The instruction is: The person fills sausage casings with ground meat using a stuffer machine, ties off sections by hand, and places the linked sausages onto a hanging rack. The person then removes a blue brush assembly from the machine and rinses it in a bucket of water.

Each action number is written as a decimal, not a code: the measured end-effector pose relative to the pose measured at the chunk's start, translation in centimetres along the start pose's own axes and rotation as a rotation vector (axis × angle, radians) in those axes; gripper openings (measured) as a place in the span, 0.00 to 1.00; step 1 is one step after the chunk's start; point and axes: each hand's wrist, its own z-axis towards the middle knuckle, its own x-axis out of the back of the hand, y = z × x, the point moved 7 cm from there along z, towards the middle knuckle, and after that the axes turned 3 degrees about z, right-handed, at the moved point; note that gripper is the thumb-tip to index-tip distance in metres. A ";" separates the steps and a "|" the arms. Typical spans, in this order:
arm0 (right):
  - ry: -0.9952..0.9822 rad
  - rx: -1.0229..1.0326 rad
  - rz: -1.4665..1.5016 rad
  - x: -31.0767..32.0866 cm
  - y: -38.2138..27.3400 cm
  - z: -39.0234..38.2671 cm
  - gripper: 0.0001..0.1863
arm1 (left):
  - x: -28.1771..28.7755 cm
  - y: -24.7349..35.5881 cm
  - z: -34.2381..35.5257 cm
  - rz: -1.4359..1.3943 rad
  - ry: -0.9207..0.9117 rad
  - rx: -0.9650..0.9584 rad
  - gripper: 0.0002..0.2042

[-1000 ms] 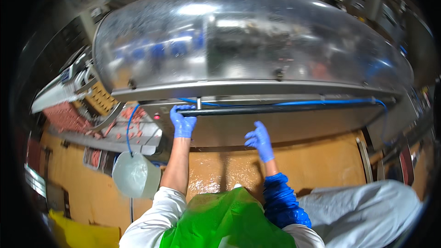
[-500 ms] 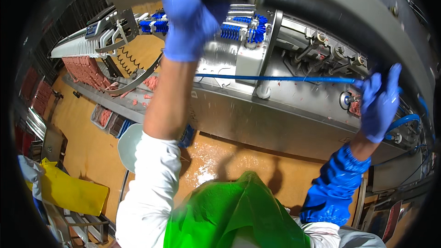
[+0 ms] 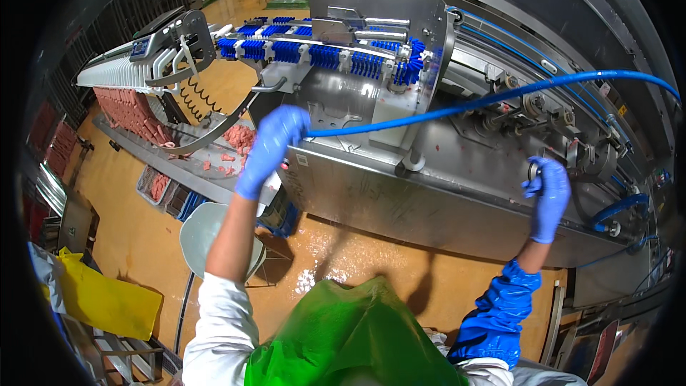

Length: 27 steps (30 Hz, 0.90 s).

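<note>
Overhead, the left hand [image 3: 270,149] grips the blue hose [image 3: 457,106], while the right hand [image 3: 549,196] clasps a machine knob [image 3: 534,170].

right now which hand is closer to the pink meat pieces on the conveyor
Left. The left hand, gripping the blue hose, hangs just right of the pink meat pieces. The right hand is far off to the right, on the steel machine.

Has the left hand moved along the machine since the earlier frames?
Yes. The left hand has come off the raised cover's edge and down beside the steel housing, gripping the blue hose.
</note>
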 end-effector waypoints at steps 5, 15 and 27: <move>-0.169 -0.314 -0.034 -4.7 13.2 -4.8 0.10 | -6.7 -16.5 -17.1 0.057 -0.282 0.605 0.16; -1.674 -0.345 -0.776 -7.3 39.1 -34.8 0.07 | -0.4 -33.1 -61.2 0.571 -0.662 1.694 0.28; -1.597 -0.736 -0.886 2.3 46.4 -41.8 0.11 | -4.2 -32.5 -49.7 0.655 -0.575 1.102 0.29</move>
